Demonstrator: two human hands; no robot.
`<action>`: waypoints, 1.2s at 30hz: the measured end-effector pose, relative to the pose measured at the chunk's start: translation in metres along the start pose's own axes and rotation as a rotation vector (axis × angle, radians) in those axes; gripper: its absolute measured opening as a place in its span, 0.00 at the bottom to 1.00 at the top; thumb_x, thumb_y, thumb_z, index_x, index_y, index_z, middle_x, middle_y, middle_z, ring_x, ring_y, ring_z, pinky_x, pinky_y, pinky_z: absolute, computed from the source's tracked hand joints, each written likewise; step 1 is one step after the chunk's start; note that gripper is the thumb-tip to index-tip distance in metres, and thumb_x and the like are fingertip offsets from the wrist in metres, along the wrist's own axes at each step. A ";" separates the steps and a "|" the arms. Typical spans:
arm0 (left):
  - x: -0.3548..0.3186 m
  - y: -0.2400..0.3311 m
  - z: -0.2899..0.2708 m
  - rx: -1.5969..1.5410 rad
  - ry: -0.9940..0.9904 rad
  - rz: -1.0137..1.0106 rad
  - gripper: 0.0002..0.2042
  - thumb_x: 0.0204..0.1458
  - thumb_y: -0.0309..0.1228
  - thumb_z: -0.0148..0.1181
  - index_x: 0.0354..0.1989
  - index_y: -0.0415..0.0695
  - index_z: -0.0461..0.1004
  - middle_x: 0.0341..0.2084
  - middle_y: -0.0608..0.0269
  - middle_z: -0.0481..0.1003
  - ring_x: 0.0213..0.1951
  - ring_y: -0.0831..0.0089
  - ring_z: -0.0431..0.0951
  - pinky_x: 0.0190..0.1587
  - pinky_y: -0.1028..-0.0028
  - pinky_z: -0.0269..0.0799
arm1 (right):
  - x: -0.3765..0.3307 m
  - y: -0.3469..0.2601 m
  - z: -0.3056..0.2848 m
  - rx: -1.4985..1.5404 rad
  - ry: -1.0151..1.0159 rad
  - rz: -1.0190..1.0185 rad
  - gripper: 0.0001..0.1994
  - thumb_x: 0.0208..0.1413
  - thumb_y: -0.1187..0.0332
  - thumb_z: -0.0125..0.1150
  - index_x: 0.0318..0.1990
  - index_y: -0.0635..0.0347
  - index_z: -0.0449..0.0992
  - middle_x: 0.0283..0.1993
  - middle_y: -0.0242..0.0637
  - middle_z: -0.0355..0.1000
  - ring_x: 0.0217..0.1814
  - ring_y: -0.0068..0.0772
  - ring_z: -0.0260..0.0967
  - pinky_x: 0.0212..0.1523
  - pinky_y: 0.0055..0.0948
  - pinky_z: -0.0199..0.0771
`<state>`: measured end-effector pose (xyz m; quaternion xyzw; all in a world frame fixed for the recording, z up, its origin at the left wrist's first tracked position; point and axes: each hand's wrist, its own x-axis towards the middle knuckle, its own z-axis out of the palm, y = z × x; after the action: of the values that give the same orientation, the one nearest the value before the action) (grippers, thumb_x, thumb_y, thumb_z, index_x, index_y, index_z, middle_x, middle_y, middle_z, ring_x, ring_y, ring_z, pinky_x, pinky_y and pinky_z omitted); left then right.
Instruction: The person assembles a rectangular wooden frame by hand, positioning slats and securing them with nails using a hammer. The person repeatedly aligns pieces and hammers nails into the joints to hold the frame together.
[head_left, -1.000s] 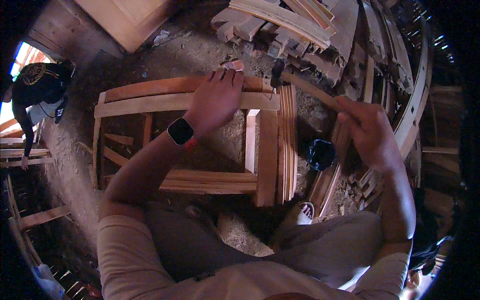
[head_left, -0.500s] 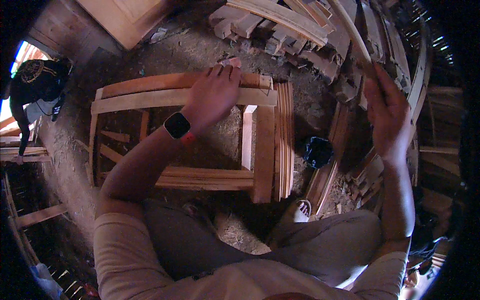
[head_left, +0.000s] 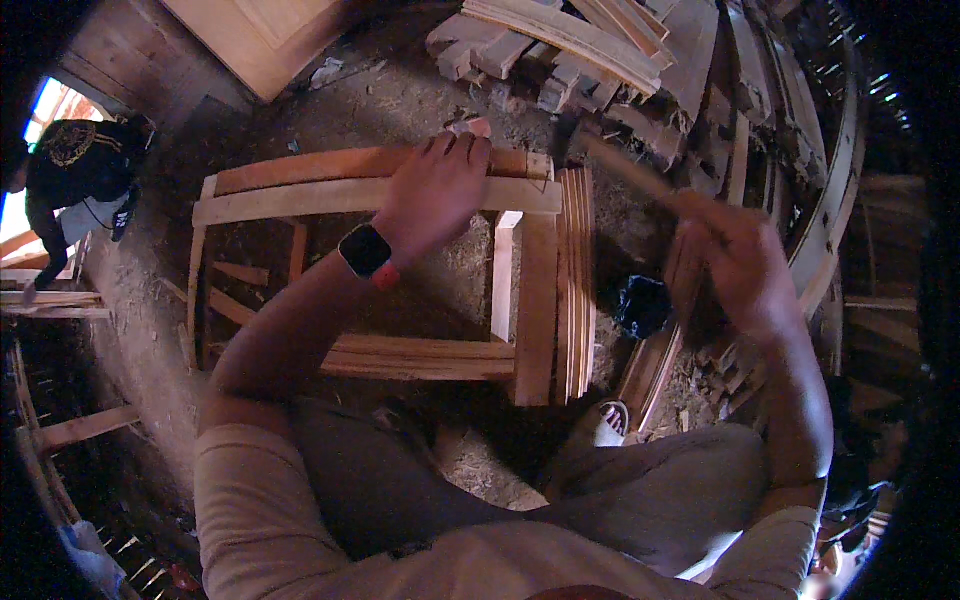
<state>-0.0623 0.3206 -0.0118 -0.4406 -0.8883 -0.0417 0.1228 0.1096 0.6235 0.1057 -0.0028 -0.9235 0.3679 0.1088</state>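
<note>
A wooden frame of pale and reddish boards stands on the ground in front of me. My left hand grips its far rail, fingers curled over the edge; the fingertips are partly hidden. Just beyond them is a small reddish block; I cannot tell whether I touch it. My right hand is closed around the wooden handle of a hammer, right of the frame. The handle slants toward the frame's far right corner, and its dark head is smeared by motion.
Grooved strips stand against the frame's right side. Beside them lies a black bundle. Stacked timber fills the far right, and a panel is at the far left. Another person bends over boards at the left.
My right hand has come down and left, and the hammer has swung from pointing up and away to slanting toward the frame. My left hand keeps its grip on the rail.
</note>
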 end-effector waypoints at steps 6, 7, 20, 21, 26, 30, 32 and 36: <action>-0.008 -0.004 -0.005 0.025 0.017 -0.025 0.21 0.55 0.28 0.55 0.57 0.34 0.68 0.49 0.46 0.77 0.53 0.50 0.77 0.54 0.55 0.76 | 0.011 -0.048 0.005 -0.136 0.162 0.130 0.19 0.70 0.65 0.55 0.63 0.64 0.73 0.53 0.44 0.80 0.55 0.33 0.76 0.57 0.33 0.72; -0.006 -0.002 -0.001 0.043 0.051 0.006 0.21 0.54 0.28 0.55 0.57 0.34 0.68 0.48 0.46 0.78 0.52 0.50 0.77 0.53 0.55 0.77 | 0.005 -0.035 0.006 -0.141 0.097 0.042 0.19 0.69 0.65 0.55 0.63 0.64 0.73 0.54 0.45 0.80 0.55 0.32 0.76 0.57 0.33 0.72; -0.003 -0.007 0.006 0.042 0.104 0.049 0.19 0.53 0.29 0.57 0.53 0.35 0.70 0.46 0.46 0.78 0.50 0.51 0.78 0.49 0.55 0.78 | -0.003 -0.048 -0.004 -0.480 -0.331 0.053 0.17 0.67 0.70 0.56 0.61 0.66 0.75 0.48 0.45 0.82 0.51 0.30 0.77 0.55 0.33 0.75; -0.002 -0.006 0.008 0.044 0.112 0.049 0.19 0.53 0.29 0.56 0.53 0.35 0.71 0.45 0.46 0.78 0.50 0.52 0.78 0.49 0.55 0.78 | 0.000 -0.052 -0.006 -0.448 -0.178 0.071 0.17 0.67 0.69 0.57 0.61 0.67 0.74 0.50 0.47 0.80 0.53 0.33 0.77 0.57 0.34 0.74; -0.010 -0.004 0.000 0.012 0.088 0.002 0.18 0.53 0.28 0.55 0.52 0.34 0.70 0.46 0.46 0.77 0.50 0.52 0.78 0.49 0.55 0.78 | 0.002 -0.054 0.010 -0.199 0.193 0.184 0.17 0.67 0.69 0.57 0.59 0.67 0.75 0.53 0.50 0.79 0.55 0.37 0.77 0.58 0.37 0.74; -0.003 -0.005 0.007 0.030 0.129 0.080 0.20 0.51 0.27 0.58 0.53 0.33 0.68 0.48 0.46 0.76 0.49 0.51 0.77 0.49 0.55 0.78 | -0.019 -0.036 0.005 -0.474 -0.261 -0.139 0.16 0.68 0.72 0.53 0.60 0.65 0.75 0.47 0.41 0.82 0.47 0.31 0.78 0.49 0.36 0.78; -0.005 -0.007 0.002 0.048 0.100 0.054 0.21 0.50 0.27 0.59 0.54 0.33 0.68 0.48 0.45 0.76 0.50 0.51 0.78 0.50 0.56 0.78 | -0.003 -0.064 -0.001 -0.339 -0.094 -0.039 0.17 0.64 0.73 0.59 0.59 0.66 0.75 0.46 0.47 0.81 0.46 0.39 0.78 0.51 0.33 0.76; -0.009 -0.005 0.000 0.046 0.074 0.020 0.21 0.51 0.26 0.58 0.54 0.33 0.68 0.49 0.46 0.76 0.51 0.52 0.78 0.51 0.57 0.78 | 0.002 -0.054 0.008 -0.178 0.228 -0.063 0.19 0.62 0.72 0.61 0.59 0.69 0.74 0.42 0.49 0.79 0.41 0.41 0.76 0.48 0.33 0.75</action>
<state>-0.0613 0.3105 -0.0139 -0.4449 -0.8793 -0.0362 0.1659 0.1101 0.5788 0.1377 -0.0252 -0.9337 0.2785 0.2237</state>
